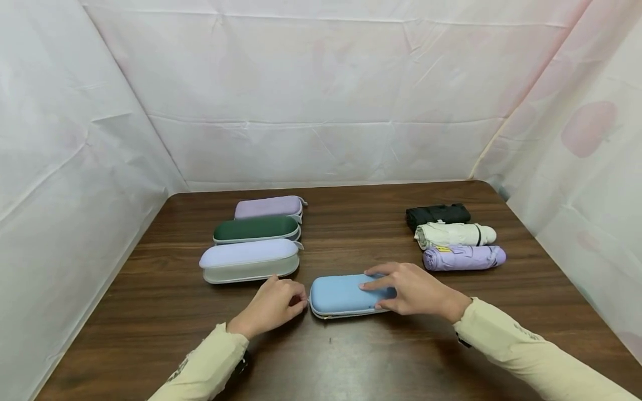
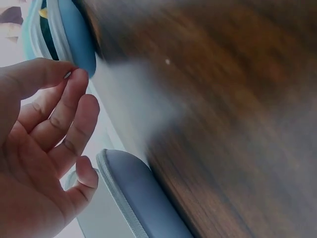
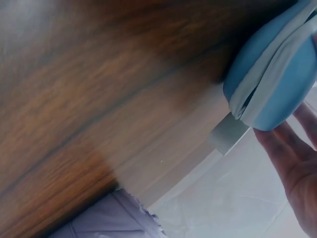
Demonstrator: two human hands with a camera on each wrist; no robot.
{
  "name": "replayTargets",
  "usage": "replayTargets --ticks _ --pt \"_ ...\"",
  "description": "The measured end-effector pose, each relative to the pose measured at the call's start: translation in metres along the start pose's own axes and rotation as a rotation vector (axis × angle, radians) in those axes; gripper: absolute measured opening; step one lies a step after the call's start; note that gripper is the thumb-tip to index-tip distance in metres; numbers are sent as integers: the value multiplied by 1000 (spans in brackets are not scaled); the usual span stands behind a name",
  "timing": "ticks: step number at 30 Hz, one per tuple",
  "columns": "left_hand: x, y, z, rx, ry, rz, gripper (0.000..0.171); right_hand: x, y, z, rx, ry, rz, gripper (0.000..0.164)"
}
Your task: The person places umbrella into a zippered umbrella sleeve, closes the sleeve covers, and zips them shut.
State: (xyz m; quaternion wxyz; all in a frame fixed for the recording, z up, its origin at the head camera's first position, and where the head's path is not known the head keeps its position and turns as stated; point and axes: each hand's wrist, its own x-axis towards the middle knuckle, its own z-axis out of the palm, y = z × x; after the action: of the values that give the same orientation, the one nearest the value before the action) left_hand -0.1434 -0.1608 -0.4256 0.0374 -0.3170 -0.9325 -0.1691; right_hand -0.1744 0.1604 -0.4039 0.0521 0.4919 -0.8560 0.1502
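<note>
A light blue zippered hard case [image 1: 341, 295] lies on the table between both hands. My left hand [image 1: 276, 306] is at its left end. In the left wrist view, thumb and forefinger pinch a tiny shiny bit there, apparently the zipper pull [image 2: 68, 75]. The case's zip stands partly open in that view, and a yellow scrap [image 2: 43, 12] shows in the gap. Across the right part of the case, my right hand [image 1: 413, 289] grips it, fingers on the lid and thumb at the near edge. That hand hides the case's right end.
To the left lie a lavender case [image 1: 251, 262], a dark green case [image 1: 258, 228] and a purple case [image 1: 268, 207]. Folded umbrellas lie at right: black [image 1: 438, 214], white [image 1: 453, 235] and lilac [image 1: 463, 258]. Pale sheeting [image 1: 321, 100] surrounds the wooden table [image 1: 150, 323].
</note>
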Motion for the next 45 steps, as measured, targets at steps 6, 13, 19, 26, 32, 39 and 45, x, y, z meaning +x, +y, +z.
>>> replayTargets --ticks 6,13,19,26,32,39,45 --pt "-4 8 -2 23 18 31 15 -2 -9 3 -2 37 61 42" --pt "-5 14 -1 62 40 50 12 -1 -23 5 -13 51 147 39" --pt "-5 19 1 54 34 64 9 -1 -31 7 -42 61 193 38" --pt "-4 24 2 33 41 76 10 2 -37 6 -31 66 240 38" --pt "-3 29 5 23 62 69 13 4 -42 4 -14 64 281 38" --pt "5 40 11 -2 57 107 13 6 -47 8 -22 84 307 39" --pt "16 58 18 -27 19 159 9 9 -55 12 -67 101 321 42"
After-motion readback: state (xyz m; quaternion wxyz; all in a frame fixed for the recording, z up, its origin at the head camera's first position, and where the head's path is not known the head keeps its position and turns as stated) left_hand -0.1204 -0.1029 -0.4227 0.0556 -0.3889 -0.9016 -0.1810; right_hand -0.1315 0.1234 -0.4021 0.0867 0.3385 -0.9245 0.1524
